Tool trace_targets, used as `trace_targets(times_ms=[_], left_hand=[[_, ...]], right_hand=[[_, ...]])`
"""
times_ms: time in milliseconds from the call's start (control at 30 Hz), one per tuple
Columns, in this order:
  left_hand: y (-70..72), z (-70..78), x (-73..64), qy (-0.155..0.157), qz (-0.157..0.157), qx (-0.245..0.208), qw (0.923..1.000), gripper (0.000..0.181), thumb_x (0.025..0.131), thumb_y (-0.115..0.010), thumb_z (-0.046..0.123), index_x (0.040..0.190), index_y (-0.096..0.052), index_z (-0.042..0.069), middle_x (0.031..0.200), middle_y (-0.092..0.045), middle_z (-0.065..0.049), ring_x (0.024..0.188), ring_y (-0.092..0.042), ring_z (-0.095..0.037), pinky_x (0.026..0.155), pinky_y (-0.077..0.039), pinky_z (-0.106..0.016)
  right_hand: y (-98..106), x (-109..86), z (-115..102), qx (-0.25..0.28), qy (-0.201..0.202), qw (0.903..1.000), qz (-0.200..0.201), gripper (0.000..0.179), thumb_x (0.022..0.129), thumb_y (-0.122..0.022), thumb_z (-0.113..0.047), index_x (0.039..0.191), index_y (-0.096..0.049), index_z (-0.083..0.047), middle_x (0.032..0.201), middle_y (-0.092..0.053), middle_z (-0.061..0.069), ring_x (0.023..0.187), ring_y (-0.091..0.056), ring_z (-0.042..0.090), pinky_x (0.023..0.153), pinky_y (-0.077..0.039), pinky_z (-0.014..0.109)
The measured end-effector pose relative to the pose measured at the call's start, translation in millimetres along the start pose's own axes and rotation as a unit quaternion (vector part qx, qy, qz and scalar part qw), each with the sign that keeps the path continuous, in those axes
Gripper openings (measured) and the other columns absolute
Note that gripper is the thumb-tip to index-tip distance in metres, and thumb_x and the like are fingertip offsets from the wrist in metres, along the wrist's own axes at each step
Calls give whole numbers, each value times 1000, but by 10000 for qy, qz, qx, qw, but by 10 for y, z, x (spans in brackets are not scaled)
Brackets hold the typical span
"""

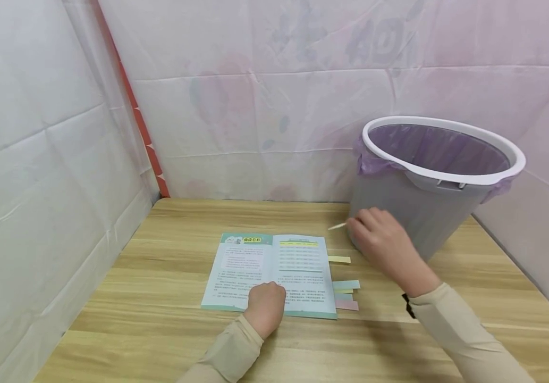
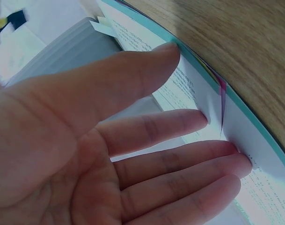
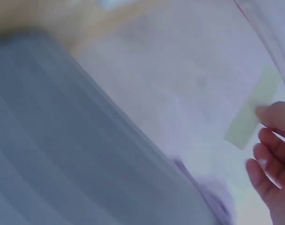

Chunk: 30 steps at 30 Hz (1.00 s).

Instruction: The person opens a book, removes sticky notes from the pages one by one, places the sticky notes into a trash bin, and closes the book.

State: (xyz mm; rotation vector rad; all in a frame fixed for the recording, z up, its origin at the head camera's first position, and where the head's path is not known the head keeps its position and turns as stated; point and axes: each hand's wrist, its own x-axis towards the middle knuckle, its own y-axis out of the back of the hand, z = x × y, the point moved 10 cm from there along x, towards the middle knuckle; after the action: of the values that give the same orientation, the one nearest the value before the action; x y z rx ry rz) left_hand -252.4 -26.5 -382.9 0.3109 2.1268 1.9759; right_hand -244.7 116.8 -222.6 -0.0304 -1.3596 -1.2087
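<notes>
Pale strip (image 1: 337, 226): jutting left from the right hand (image 1: 383, 242), long axis running roughly sideways, near the bin (image 1: 427, 213).
Right fingertips: pinching it, blur perhaps hiding detail.
Left hand (image 1: 265, 306): resting straight-fingered on the book (image 1: 241, 266), gripping nothing.

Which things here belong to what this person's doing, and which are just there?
Part of the job:
open book, under the left hand
pale strip, pinched in the right hand
coloured tabs at the book's edge
probably the lined bin, near the right hand

Just surroundings:
wooden table
pale sheeting
</notes>
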Motion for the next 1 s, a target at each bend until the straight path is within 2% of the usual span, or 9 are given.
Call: trace_targets(times_ms=[67, 133, 267, 367, 433, 500, 633, 767, 1000], left_hand=[[10, 3, -6, -33, 50, 41, 10000, 5, 81, -74, 10, 77, -72, 7, 62, -63, -5, 52, -61, -14, 45, -52, -28], [19, 6, -11, -71, 113, 110, 9999, 7, 82, -74, 11, 76, -72, 6, 61, -63, -5, 51, -61, -13, 44, -52, -28], [23, -1, -13, -77, 151, 154, 9997, 8, 82, -73, 11, 76, -73, 7, 60, -62, -5, 50, -60, -13, 44, -52, -28], [19, -7, -10, -55, 118, 120, 9998, 8, 82, -73, 11, 76, -72, 6, 60, -63, -5, 51, -60, -13, 44, -52, -28], [20, -4, -7, -60, 110, 129, 9998, 7, 82, -73, 11, 76, -72, 6, 61, -63, -5, 51, -61, -13, 45, -52, -28], [20, -1, -5, -57, 80, 135, 9999, 7, 82, -73, 11, 77, -72, 6, 61, -63, -5, 51, -61, -13, 45, -52, -28], [17, 9, -6, -49, 13, 159, 9999, 7, 82, -73, 11, 78, -72, 6, 62, -63, -5, 52, -60, -13, 46, -53, -28], [16, 13, -10, -48, -11, 178, 9998, 7, 82, -73, 11, 78, -72, 6, 62, -62, -5, 52, -60, -13, 46, -53, -28], [14, 7, -14, -64, 3, 131, 9999, 6, 82, -73, 11, 79, -73, 6, 62, -63, -5, 52, -61, -14, 45, -53, -28]], right_hand=[[308, 119, 29, -147, 16, 9974, 699, 23, 95, -42, 0, 89, -64, 7, 79, -57, 18, 68, -53, 37, 56, -43, 45], [617, 221, 79, -393, -159, 9885, 1453, 21, 96, -47, -3, 89, -66, 6, 79, -59, 19, 67, -53, 40, 58, -42, 50], [1125, 314, 260, -861, -891, 9512, 2826, 6, 87, -62, 2, 85, -67, 4, 80, -60, 22, 72, -51, 48, 63, -38, 57], [1329, 307, 459, -1110, -1476, 9274, 3254, 6, 86, -62, 2, 83, -66, 6, 80, -62, 25, 76, -51, 51, 69, -38, 59], [1390, 271, 605, -1258, -1800, 9189, 3277, 11, 88, -59, -1, 84, -66, 6, 80, -63, 26, 77, -51, 51, 73, -38, 58], [1419, 229, 735, -1362, -2038, 9167, 3155, 14, 89, -57, -2, 84, -67, 7, 78, -63, 27, 76, -50, 52, 73, -36, 59], [1400, 151, 949, -1460, -2296, 9274, 2567, 17, 91, -56, -3, 85, -68, 8, 80, -62, 28, 79, -49, 53, 75, -34, 60], [1362, 109, 1050, -1505, -2374, 9369, 2081, 17, 91, -56, -2, 84, -68, 8, 81, -61, 28, 83, -48, 53, 75, -32, 62], [1312, 81, 1086, -1576, -2401, 9419, 1744, 17, 93, -55, -4, 89, -69, 5, 83, -61, 27, 84, -47, 54, 70, -29, 63]])
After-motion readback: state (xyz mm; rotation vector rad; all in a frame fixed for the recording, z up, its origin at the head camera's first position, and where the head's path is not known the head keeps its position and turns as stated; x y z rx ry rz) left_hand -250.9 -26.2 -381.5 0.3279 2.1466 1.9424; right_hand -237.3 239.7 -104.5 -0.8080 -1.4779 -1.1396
